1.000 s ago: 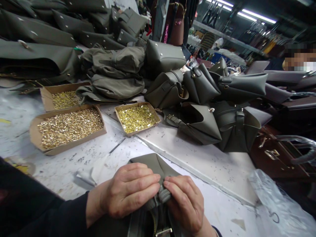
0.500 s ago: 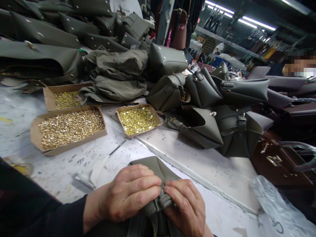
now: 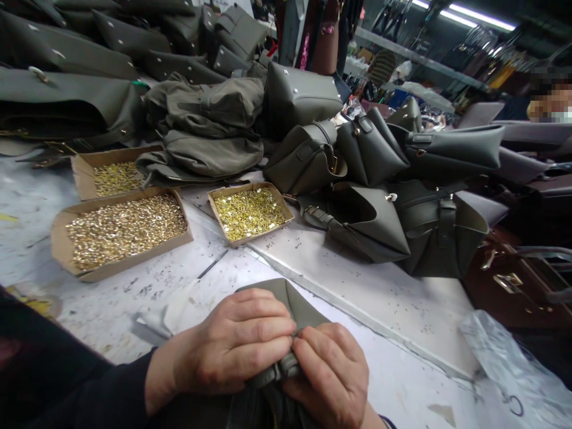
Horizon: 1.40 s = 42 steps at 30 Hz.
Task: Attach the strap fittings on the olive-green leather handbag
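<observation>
An olive-green leather bag (image 3: 286, 301) lies on the white worktable (image 3: 366, 298) right in front of me. My left hand (image 3: 232, 345) is closed over its top, fingers curled round a folded strap or edge. My right hand (image 3: 333, 372) meets it fingertip to fingertip and pinches the same folded part of the bag. Most of the bag is hidden under my hands and the bottom edge of the view.
Three cardboard trays of small gold metal fittings (image 3: 120, 229) (image 3: 249, 213) (image 3: 109, 176) sit beyond my hands. Behind them are heaps of olive bags (image 3: 370, 220) (image 3: 205, 125). Brown bags (image 3: 513, 286) and clear plastic (image 3: 504, 369) lie at right. Another person is at the far right.
My hands stay on the bag's folded edge; the right hand's fingers have curled tighter and shifted slightly down. The view has tilted a little.
</observation>
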### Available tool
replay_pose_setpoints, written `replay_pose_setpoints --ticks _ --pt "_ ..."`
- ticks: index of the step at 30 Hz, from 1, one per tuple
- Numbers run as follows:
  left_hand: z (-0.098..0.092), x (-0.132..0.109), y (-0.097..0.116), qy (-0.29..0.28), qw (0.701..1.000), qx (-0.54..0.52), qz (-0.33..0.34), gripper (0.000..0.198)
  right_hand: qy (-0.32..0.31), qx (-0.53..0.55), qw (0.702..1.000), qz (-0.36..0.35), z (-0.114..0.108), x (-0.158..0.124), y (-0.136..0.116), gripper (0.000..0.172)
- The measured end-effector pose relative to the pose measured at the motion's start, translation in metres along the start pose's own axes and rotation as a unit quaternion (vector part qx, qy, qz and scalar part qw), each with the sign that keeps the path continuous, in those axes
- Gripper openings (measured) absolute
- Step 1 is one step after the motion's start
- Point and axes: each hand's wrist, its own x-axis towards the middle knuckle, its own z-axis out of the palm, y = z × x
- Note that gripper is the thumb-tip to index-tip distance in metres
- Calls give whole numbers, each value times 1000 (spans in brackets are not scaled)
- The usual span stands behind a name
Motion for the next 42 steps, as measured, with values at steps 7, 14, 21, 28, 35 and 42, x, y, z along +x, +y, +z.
replay_pose_setpoints --ticks 7,14,21,28,35,42 --pt "-3 1 7 9 998 -23 -51 14 -26 47 998 36 -2 -7 2 19" --pt "-1 1 10 -7 996 -18 -82 12 -4 118 986 113 0 -10 6 11" --pt "0 -1 10 1 997 0 -80 10 6 122 986 109 3 -7 3 10" --pt "-2 0 9 11 999 10 -42 9 -14 102 992 69 3 -2 1 11" --pt "-4 1 11 -20 999 15 -36 13 -36 56 997 47 4 -2 -4 11" --pt "-1 3 9 -6 1000 17 -26 17 -10 51 997 53 6 -12 -1 17"
